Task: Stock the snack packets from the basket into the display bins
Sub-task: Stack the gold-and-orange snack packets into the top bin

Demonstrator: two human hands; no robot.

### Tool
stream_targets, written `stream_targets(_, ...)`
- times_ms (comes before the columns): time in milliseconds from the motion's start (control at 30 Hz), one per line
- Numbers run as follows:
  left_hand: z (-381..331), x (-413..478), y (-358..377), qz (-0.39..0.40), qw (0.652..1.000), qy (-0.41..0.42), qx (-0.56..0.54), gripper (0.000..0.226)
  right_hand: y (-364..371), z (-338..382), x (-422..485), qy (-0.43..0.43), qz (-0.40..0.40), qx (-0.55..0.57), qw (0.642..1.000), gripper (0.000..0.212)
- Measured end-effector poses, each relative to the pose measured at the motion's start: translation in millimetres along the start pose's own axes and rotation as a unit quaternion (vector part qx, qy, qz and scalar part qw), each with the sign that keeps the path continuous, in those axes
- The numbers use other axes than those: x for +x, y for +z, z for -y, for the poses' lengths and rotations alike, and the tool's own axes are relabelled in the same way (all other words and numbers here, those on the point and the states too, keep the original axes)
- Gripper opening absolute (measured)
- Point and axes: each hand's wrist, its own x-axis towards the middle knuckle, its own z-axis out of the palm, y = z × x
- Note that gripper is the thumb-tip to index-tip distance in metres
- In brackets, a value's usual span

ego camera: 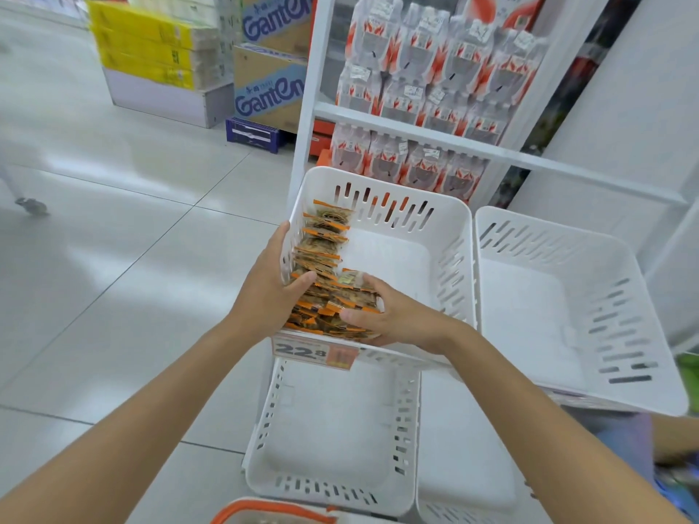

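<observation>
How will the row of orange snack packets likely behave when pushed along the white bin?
The snack packets look thin and flat, so they are probably light and bendy. Standing on edge in a leaning row, they may fall over if unsupported.

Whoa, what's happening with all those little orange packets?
A person is filling a white slotted plastic bin on a shop rack with small orange-edged snack packets. The left hand clasps the bin's left wall, thumb against the packets, while the right hand grips a bunch at the front end of the row. The row runs along the bin's left side; the rest of its floor is bare. An orange-rimmed basket peeks in at the bottom edge.
</observation>
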Motion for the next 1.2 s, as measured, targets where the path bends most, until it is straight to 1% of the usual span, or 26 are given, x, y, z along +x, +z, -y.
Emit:
stream_targets(33, 1, 1, 1, -0.001, 1.000, -0.003, 0.000, 0.077, -2, -1, 1, 0.010, -0.013, -0.015, 1.000, 0.098)
stream_targets(67, 1, 1, 1, -0.002, 1.000, -0.005, 0.001, 0.078, -3, -2, 3, 0.009, -0.025, -0.037, 0.999, 0.102)
stream_targets(100, 3, 2, 1, -0.004, 1.000, -0.005, -0.001, 0.078, -3, -4, 5, -0.002, -0.030, -0.055, 0.998, 0.095)
stream_targets(167, 6, 3, 1, -0.004, 1.000, -0.006, 0.001, 0.079, -1, -4, 10, -0.024, -0.017, -0.075, 0.997, 0.073)
stream_targets(267, 8, 4, -1, 0.001, 1.000, -0.013, 0.007, 0.080, 0, 4, 10, -0.017, -0.007, -0.087, 0.996, 0.072)
stream_targets(300, 9, 5, -2, 0.002, 1.000, -0.015, 0.012, 0.079, -1, 5, 9, -0.016, -0.006, -0.081, 0.997, 0.075)
stream_targets(333, 8, 5, -2, 0.002, 1.000, -0.013, 0.021, 0.077, -3, 3, 9, -0.012, -0.013, -0.081, 0.997, 0.081)
stream_targets(367, 7, 5, -2, -0.007, 0.999, -0.010, 0.038, 0.074, -4, 2, 7, -0.004, -0.029, -0.093, 0.995, 0.090)
stream_targets(400, 3, 2, -2, -0.027, 0.997, -0.008, 0.066, 0.069, -4, 3, 3, 0.004, -0.048, -0.112, 0.993, 0.094)
stream_targets(433, -1, -2, -1, -0.060, 0.993, -0.011, 0.100, 0.064, -5, 3, -2, 0.002, -0.071, -0.127, 0.989, 0.091)
stream_targets(500, -19, -17, 3, -0.130, 0.977, -0.009, 0.171, 0.056, -3, 8, -19, -0.026, -0.124, -0.137, 0.982, 0.078)
stream_targets(533, -30, -28, 6, -0.152, 0.969, 0.008, 0.196, 0.051, -1, 10, -31, -0.042, -0.155, -0.137, 0.978, 0.071)
stream_targets(567, -38, -38, 9, -0.155, 0.966, 0.031, 0.205, 0.045, 3, 12, -45, -0.059, -0.191, -0.135, 0.971, 0.064)
stream_targets(600, -49, -51, 12, -0.141, 0.968, 0.054, 0.200, 0.039, 7, 13, -60, -0.077, -0.230, -0.126, 0.962, 0.055)
stream_targets(667, -58, -78, 19, -0.065, 0.986, 0.060, 0.139, 0.028, 21, 9, -92, -0.112, -0.297, -0.101, 0.943, 0.032)
stream_targets(733, -56, -112, 28, 0.018, 0.995, 0.045, 0.092, 0.017, 40, -1, -127, -0.126, -0.320, -0.082, 0.936, 0.019)
stream_targets(800, -42, -148, 38, 0.070, 0.993, 0.030, 0.090, 0.014, 63, -22, -162, -0.114, -0.298, -0.072, 0.945, 0.018)
stream_targets(833, -31, -166, 43, 0.090, 0.992, 0.009, 0.089, 0.014, 74, -38, -178, -0.092, -0.270, -0.077, 0.955, 0.020)
stream_targets(900, -8, -201, 46, 0.119, 0.989, -0.039, 0.079, 0.012, 96, -79, -202, -0.023, -0.190, -0.096, 0.977, 0.028)
stream_targets(967, 12, -234, 45, 0.133, 0.985, -0.102, 0.048, 0.012, 116, -125, -219, 0.058, -0.113, -0.122, 0.984, 0.040)
stream_targets(1033, 29, -262, 43, 0.146, 0.979, -0.145, 0.007, 0.013, 134, -165, -227, 0.124, -0.084, -0.112, 0.982, 0.046)
stream_targets(1133, 42, -289, 40, 0.098, 0.983, -0.153, 0.037, 0.014, 155, -191, -224, 0.180, -0.084, -0.071, 0.977, 0.057)
stream_targets(1200, 45, -298, 36, 0.073, 0.985, -0.155, 0.017, 0.013, 170, -193, -208, 0.188, -0.074, -0.043, 0.978, 0.066)
